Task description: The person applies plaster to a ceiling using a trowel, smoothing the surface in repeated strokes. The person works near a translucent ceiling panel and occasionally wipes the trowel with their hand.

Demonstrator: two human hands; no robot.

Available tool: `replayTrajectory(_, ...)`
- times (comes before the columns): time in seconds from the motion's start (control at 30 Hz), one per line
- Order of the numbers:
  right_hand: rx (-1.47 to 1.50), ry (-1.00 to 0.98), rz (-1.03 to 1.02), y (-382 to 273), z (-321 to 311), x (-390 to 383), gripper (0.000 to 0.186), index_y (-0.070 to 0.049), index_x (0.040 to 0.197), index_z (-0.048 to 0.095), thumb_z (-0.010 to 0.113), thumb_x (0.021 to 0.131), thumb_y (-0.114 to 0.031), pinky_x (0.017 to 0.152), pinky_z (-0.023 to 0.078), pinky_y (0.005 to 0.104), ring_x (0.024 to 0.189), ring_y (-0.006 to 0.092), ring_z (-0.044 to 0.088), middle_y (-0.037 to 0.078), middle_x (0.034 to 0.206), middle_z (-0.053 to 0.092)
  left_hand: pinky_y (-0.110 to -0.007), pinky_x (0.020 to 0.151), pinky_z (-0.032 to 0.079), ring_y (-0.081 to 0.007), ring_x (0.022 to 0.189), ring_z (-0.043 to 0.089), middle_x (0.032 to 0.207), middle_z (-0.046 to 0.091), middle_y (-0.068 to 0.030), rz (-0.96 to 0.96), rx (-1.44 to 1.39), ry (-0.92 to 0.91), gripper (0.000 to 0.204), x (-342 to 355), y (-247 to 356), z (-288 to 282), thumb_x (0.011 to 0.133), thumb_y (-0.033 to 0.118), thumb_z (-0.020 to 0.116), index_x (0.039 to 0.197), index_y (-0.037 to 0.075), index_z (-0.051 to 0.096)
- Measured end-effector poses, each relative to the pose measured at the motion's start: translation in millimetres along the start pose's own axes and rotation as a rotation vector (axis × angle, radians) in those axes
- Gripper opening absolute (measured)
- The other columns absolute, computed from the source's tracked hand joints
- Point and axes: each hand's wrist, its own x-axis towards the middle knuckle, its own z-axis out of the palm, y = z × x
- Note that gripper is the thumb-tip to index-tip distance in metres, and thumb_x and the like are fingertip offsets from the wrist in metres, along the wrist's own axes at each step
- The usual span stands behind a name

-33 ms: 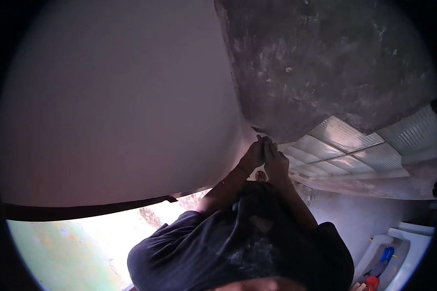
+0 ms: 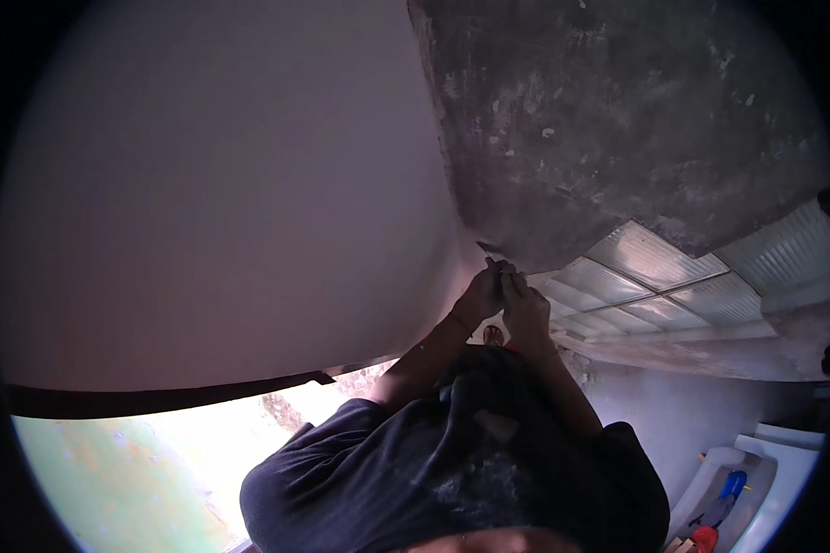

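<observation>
Head view: both hands [image 2: 505, 300] pressed together overhead, pinching something too small to tell.

Place: a room under renovation or construction, seemingly a bathroom.
Ceiling: bare, rough grey plaster patch [image 2: 618, 120] met a smooth white surface [image 2: 221, 203].
Panels: ribbed translucent ceiling panels [image 2: 655, 276] lay in a grid.
Fixtures: a white tub-like fixture [image 2: 784, 470] held blue and red items.
Opening: daylight and greenery showed through a window opening [image 2: 138, 470].
</observation>
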Motion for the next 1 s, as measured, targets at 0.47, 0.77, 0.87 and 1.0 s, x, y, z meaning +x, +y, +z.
replayTrajectory(0.47, 0.333, -0.153, 0.222, 34.8, 1.4, -22.0, 0.027, -0.006, 0.115, 0.07, 0.069, 0.094, -0.023, 0.068, 0.054, 0.0505, 0.078, 0.0415, 0.07, 0.018, 0.082, 0.072, -0.045, 0.102, 0.054, -0.0289, 0.112, 0.063, 0.118, 0.065, -0.0132, -0.06, 0.106, 0.384, 0.037, -7.7, -32.1, -37.5, 0.111, 0.035, 0.045, 0.12, 0.002, 0.059)
replayTrajectory(0.77, 0.199, -0.201, 0.419, 21.8, -16.1, -77.5, 0.045, -0.005, 0.129, 0.06, 0.072, 0.091, -0.027, 0.074, 0.051, 0.0547, 0.089, 0.044, 0.068, 0.023, 0.096, 0.069, -0.043, 0.102, 0.057, -0.0314, 0.112, 0.067, 0.123, 0.065, -0.0138, -0.087, 0.257, 0.478, 0.027, -23.9, -24.6, 2.9, 0.107, 0.025, 0.055, 0.123, 0.003, 0.059)
replayTrajectory(0.87, 0.113, -0.015, 0.319, 14.4, -21.7, -84.2, 0.044, -0.005, 0.132, 0.057, 0.068, 0.094, -0.025, 0.075, 0.052, 0.0538, 0.089, 0.0434, 0.067, 0.022, 0.101, 0.067, -0.037, 0.091, 0.061, -0.0257, 0.101, 0.071, 0.114, 0.069, -0.0113, -0.195, 0.603, 0.54, 0.028, -29.5, -30.6, 19.9, 0.105, 0.028, 0.059, 0.115, 0.003, 0.065)
replayTrajectory(1.0, 0.176, -0.142, 0.408, 5.8, -34.1, -86.2, 0.037, -0.005, 0.128, 0.059, 0.064, 0.097, -0.024, 0.075, 0.053, 0.0528, 0.089, 0.0422, 0.067, 0.019, 0.102, 0.065, -0.032, 0.081, 0.061, -0.0183, 0.087, 0.071, 0.102, 0.072, -0.0085, -0.124, 0.751, 0.503, 0.03, -34.2, -37.8, 34.7, 0.104, 0.032, 0.062, 0.101, 0.003, 0.07)
